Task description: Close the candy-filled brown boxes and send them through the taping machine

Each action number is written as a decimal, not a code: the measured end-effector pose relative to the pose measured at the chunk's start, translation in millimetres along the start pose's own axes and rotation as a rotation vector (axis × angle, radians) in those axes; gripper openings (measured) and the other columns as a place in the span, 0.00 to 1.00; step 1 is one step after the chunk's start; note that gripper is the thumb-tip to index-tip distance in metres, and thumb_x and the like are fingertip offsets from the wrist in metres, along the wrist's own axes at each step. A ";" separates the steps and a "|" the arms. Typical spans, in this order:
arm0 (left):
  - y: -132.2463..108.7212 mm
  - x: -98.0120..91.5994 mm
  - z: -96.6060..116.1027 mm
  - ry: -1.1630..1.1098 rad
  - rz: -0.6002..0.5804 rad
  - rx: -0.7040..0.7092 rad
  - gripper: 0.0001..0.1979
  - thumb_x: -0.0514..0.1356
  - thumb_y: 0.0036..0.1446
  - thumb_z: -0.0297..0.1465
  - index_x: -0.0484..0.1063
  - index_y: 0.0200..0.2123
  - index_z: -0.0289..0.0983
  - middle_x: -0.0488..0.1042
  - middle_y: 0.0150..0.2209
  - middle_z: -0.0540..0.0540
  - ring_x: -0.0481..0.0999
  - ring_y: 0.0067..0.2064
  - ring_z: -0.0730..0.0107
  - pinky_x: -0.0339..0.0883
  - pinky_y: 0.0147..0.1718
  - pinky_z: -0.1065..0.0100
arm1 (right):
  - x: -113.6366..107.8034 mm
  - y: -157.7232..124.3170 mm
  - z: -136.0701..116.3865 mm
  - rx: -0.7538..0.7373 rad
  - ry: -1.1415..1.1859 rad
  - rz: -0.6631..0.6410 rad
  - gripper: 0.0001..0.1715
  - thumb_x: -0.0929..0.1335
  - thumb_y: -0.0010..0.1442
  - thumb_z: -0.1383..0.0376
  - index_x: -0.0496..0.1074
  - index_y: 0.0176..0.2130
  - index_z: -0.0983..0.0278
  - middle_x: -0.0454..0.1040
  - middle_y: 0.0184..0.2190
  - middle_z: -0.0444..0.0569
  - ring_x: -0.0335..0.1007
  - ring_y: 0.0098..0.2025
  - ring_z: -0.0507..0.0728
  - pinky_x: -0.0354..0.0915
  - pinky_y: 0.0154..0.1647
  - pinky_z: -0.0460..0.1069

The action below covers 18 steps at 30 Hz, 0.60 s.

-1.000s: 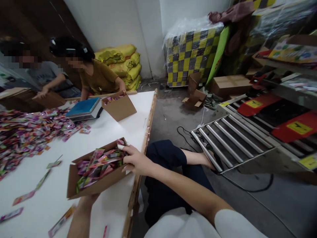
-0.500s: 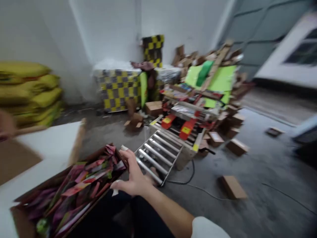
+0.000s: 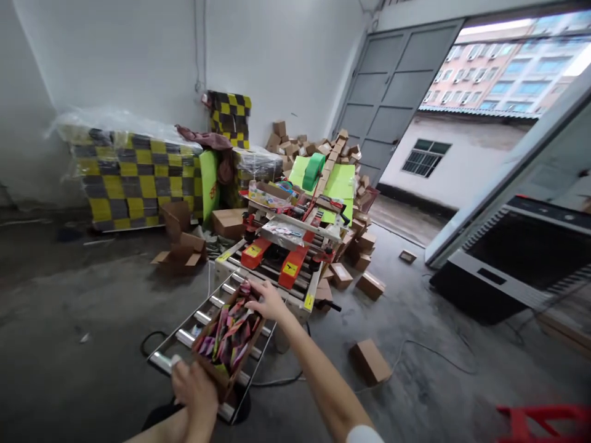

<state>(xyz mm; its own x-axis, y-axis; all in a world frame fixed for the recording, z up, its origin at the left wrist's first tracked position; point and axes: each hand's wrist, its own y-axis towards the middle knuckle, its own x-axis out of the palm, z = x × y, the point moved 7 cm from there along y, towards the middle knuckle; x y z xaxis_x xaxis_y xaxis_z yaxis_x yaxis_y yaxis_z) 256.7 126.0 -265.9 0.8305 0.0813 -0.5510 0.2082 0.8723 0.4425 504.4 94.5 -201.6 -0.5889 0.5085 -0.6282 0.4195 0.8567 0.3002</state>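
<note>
The cardboard box [image 3: 225, 386] has been brought away from the white table, over whose edge it was held a second ago, and is now seen lengthwise over the rollers [image 3: 186, 338] of the low metal stand. Whether its full weight is borne by the rollers or partly by the hands cannot be told, as its underside is hidden. The far end of the box is grasped by the right hand [image 3: 268, 301], with the fingers laid over the rim and the thumb beside the packets [image 3: 228, 335]. The left hand [image 3: 196, 381] is placed at the near end, its fingers bent; whether the box is gripped there or has been let go cannot be made out. The top is left open, and the colourful packets are heaped close to the rim, so some could be spilled if the box were tipped. By this shift, the carrying from table to rollers appears to be all but finished, and the box is roughly lined up with the machine [image 3: 276, 261] just beyond, where red guards [image 3: 255, 253] are mounted. A closed carton [image 3: 370, 362] is seen on the floor to the right, well apart from the box.
</note>
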 end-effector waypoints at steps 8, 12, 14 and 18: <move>23.9 -1.4 80.9 0.252 -0.280 0.232 0.26 0.46 0.68 0.33 0.61 0.66 0.31 0.48 0.71 0.27 0.43 0.74 0.42 0.29 0.68 0.33 | 8.9 -9.2 -27.0 -0.208 -0.355 -0.306 0.24 0.71 0.63 0.55 0.74 0.58 0.53 0.62 0.47 0.51 0.62 0.49 0.57 0.64 0.54 0.52; 25.7 10.4 88.2 0.366 -0.304 0.255 0.26 0.46 0.69 0.31 0.60 0.68 0.38 0.46 0.73 0.34 0.44 0.74 0.47 0.28 0.68 0.34 | 22.6 -3.3 -33.1 -0.298 -0.492 -0.477 0.19 0.70 0.65 0.54 0.78 0.53 0.56 0.64 0.48 0.54 0.62 0.50 0.59 0.63 0.52 0.52; 22.5 13.4 88.0 0.392 -0.295 0.265 0.25 0.47 0.68 0.29 0.62 0.66 0.39 0.47 0.73 0.35 0.46 0.74 0.48 0.32 0.67 0.32 | 29.3 -0.4 -37.5 -0.320 -0.522 -0.497 0.17 0.68 0.67 0.54 0.80 0.48 0.59 0.65 0.47 0.54 0.63 0.49 0.59 0.62 0.50 0.51; 26.5 11.2 86.7 0.416 -0.282 0.257 0.22 0.47 0.68 0.28 0.67 0.62 0.40 0.58 0.69 0.34 0.62 0.67 0.48 0.50 0.64 0.36 | 39.9 9.7 -39.4 -0.225 -0.522 -0.327 0.20 0.62 0.71 0.59 0.79 0.39 0.65 0.69 0.43 0.54 0.65 0.45 0.56 0.61 0.46 0.48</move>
<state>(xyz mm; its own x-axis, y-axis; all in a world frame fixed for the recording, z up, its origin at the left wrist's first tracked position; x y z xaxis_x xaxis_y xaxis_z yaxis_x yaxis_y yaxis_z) 316.3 108.2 -199.0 0.4613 0.0909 -0.8826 0.5550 0.7465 0.3670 457.7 126.5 -195.5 -0.2256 0.1580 -0.9613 0.0875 0.9861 0.1416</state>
